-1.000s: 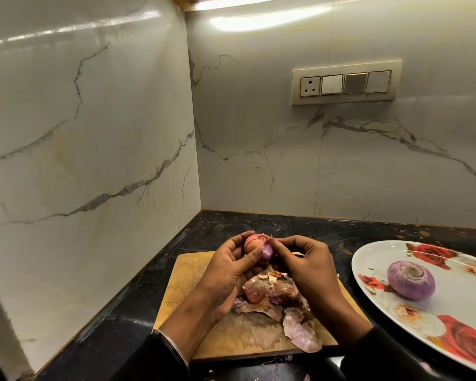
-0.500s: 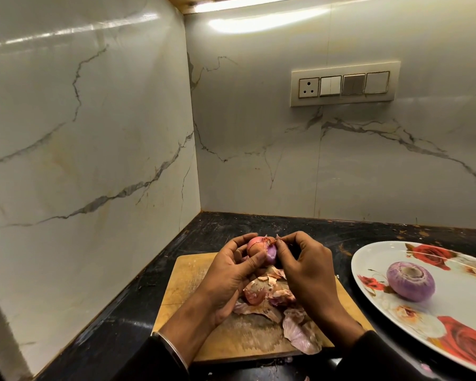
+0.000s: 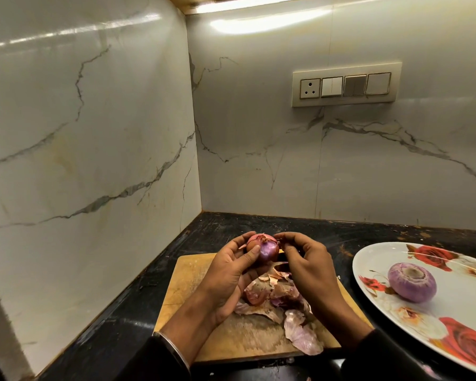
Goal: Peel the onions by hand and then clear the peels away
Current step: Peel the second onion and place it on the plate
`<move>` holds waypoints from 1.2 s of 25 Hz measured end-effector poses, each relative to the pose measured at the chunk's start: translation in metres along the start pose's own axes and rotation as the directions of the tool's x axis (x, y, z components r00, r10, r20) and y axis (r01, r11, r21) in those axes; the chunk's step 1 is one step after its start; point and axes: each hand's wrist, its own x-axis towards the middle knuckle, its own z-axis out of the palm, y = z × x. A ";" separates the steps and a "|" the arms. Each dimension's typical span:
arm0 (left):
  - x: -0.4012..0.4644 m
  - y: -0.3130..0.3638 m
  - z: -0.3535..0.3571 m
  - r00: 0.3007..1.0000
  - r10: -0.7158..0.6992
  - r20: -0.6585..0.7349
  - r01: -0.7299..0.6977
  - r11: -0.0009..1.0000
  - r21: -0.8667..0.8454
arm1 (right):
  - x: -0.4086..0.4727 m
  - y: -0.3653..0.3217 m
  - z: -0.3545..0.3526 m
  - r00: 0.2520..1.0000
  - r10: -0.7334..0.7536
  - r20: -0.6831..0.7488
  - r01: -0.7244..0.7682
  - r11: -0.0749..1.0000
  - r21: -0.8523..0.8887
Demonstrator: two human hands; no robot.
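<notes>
over black counter point(image 3: 127, 323), left hand point(image 3: 226, 273) cups onion point(image 3: 263, 250); right hand point(image 3: 305, 259) fingers pinch its skin.

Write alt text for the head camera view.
Two bare hands peel a half-skinned reddish-purple onion over a wooden cutting board strewn with papery onion peels: the left hand holds it, the right hand picks at its top. A peeled purple onion sits on a rose-patterned white plate.

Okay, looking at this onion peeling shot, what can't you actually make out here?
- Head view: the far side of the held onion is hidden by the left hand and right hand.
- The plate is cut off by the right edge.
- Part of the peels and cutting board lies under the hands.
</notes>
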 end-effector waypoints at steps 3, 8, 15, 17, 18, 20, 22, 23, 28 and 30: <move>0.000 0.001 -0.001 1.000 0.011 -0.018 -0.011 1.000 -0.008 | -0.002 -0.003 0.001 0.997 -0.003 0.083 0.000 0.999 0.037; 0.001 0.001 -0.002 0.999 -0.017 -0.030 0.018 0.999 0.043 | -0.002 -0.002 -0.001 0.995 -0.047 0.087 0.049 0.998 -0.029; -0.001 -0.002 -0.001 1.000 0.014 -0.011 -0.013 0.990 0.139 | -0.006 -0.003 -0.001 0.946 -0.323 0.030 0.314 0.889 -0.334; 0.000 -0.003 -0.002 1.000 0.015 -0.003 -0.014 0.989 0.145 | -0.005 -0.003 -0.002 0.941 -0.338 0.015 0.321 0.876 -0.359; 0.000 -0.003 -0.001 1.000 0.012 -0.002 -0.012 0.991 0.135 | -0.004 -0.002 -0.002 0.943 -0.331 0.007 0.312 0.881 -0.355; 0.000 -0.002 -0.001 1.000 0.008 -0.007 -0.007 0.994 0.111 | -0.004 -0.001 -0.001 0.954 -0.298 -0.023 0.276 0.907 -0.319; 0.000 -0.002 0.000 1.000 0.002 -0.016 0.000 0.994 0.106 | -0.004 0.001 0.000 0.968 -0.243 -0.063 0.217 0.938 -0.272; 0.000 -0.002 0.001 1.000 0.000 -0.017 0.002 0.994 0.108 | -0.004 0.002 0.000 0.973 -0.216 -0.076 0.191 0.949 -0.249; -0.002 0.001 0.002 1.000 0.018 -0.024 -0.016 0.997 0.080 | -0.002 0.002 0.001 0.991 -0.132 -0.007 0.130 0.985 -0.110; -0.003 0.002 0.003 1.000 0.014 -0.019 -0.012 0.996 0.087 | -0.002 0.002 0.001 0.991 -0.126 0.035 0.129 0.987 -0.100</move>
